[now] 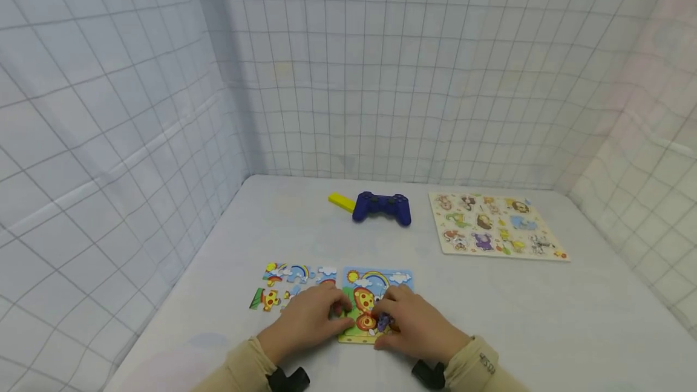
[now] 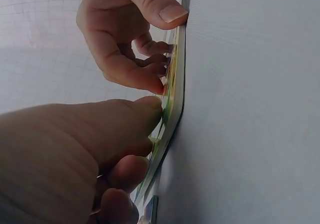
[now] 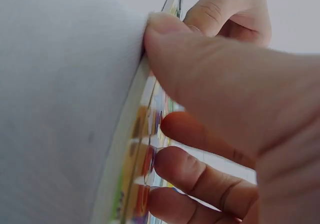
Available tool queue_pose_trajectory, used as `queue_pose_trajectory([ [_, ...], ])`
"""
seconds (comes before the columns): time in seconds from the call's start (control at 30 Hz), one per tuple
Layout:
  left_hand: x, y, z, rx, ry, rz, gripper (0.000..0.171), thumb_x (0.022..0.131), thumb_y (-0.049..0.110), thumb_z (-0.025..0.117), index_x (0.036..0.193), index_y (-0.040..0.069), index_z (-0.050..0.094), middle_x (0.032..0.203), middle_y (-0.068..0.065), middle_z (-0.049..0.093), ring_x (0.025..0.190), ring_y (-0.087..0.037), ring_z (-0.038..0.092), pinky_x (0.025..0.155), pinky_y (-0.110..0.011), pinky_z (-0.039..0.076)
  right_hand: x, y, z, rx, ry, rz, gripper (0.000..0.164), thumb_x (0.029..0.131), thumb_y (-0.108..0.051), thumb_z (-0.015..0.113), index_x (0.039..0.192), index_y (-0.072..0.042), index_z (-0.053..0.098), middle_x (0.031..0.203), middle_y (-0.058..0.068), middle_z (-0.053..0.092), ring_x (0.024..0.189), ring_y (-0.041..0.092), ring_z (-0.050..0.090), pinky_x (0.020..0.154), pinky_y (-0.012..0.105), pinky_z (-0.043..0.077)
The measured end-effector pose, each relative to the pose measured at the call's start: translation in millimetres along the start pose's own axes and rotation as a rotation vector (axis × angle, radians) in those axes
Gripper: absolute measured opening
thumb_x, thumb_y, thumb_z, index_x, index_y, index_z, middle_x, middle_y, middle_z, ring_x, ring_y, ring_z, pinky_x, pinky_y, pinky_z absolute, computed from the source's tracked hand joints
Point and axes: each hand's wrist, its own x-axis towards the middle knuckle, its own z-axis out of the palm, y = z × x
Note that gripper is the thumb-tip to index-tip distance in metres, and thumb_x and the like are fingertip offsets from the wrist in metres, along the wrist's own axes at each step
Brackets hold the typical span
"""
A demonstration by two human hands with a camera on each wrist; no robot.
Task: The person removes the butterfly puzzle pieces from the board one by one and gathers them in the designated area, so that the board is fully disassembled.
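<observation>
A jigsaw puzzle board (image 1: 381, 274) with a printed sun, rainbow and cartoon food figures lies flat on the table before me. My left hand (image 1: 311, 317) is at its left edge, where thumb and forefinger pinch a small puzzle piece (image 1: 339, 309) that the fingers mostly cover. Over the lower right of the board is my right hand (image 1: 409, 321), its fingertips (image 3: 177, 166) resting on the printed surface. The right thumb (image 3: 167, 32) braces against the near edge. More loose puzzle pieces (image 1: 270, 300) lie left of the board, some hidden behind the left hand.
Farther back on the white table (image 1: 305, 228) lie a dark blue game controller (image 1: 383, 207) and a yellow block (image 1: 341, 201). An animal picture board (image 1: 498, 222) lies at the back right. Gridded white cloth walls (image 1: 381, 77) enclose the table's back and sides.
</observation>
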Motion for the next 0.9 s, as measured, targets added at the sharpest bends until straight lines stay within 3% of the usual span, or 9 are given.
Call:
queue_pose_trajectory([
  [0.23,-0.6,3.5,-1.1,0.032,-0.001,-0.005,0.023,0.087,0.046,0.08,0.095,0.028,0.07,0.085,0.015,0.053,0.071,0.001,0.046,0.061,-0.021,0.039,1.1,-0.5,-2.9,0.018,0.005,0.016,0.039,0.085,-0.048,0.082,0.114,-0.024,0.071,0.104,-0.012,0.054,0.093,0.005,0.045,0.077,0.023,0.045],
  [0.53,-1.0,2.3,-0.4,-0.031,-0.019,-0.036,0.028,0.085,0.046,0.083,0.1,0.028,0.068,0.087,0.016,0.056,0.074,0.001,0.049,0.063,-0.022,0.042,-0.8,1.5,-1.1,0.027,0.016,0.006,0.036,0.086,-0.048,0.082,0.111,-0.023,0.073,0.104,-0.012,0.054,0.091,0.005,0.045,0.075,0.023,0.044],
  [0.77,0.9,0.3,1.8,-0.057,0.008,-0.05,0.011,0.094,0.037,0.076,0.098,0.031,0.068,0.088,0.019,0.058,0.071,0.003,0.05,0.062,-0.021,0.043,-0.8,0.8,-1.9,0.041,0.016,0.014,0.035,0.086,-0.047,0.082,0.111,-0.024,0.074,0.104,-0.013,0.055,0.091,0.005,0.045,0.076,0.022,0.043],
  [0.9,2.8,0.5,2.7,-0.127,0.012,-0.081,0.005,0.097,0.035,0.073,0.096,0.032,0.069,0.088,0.021,0.062,0.066,0.001,0.051,0.059,-0.022,0.042,-0.9,1.4,-2.2,0.048,0.021,0.005,0.034,0.086,-0.046,0.082,0.11,-0.023,0.074,0.103,-0.012,0.055,0.09,0.005,0.045,0.075,0.022,0.043],
])
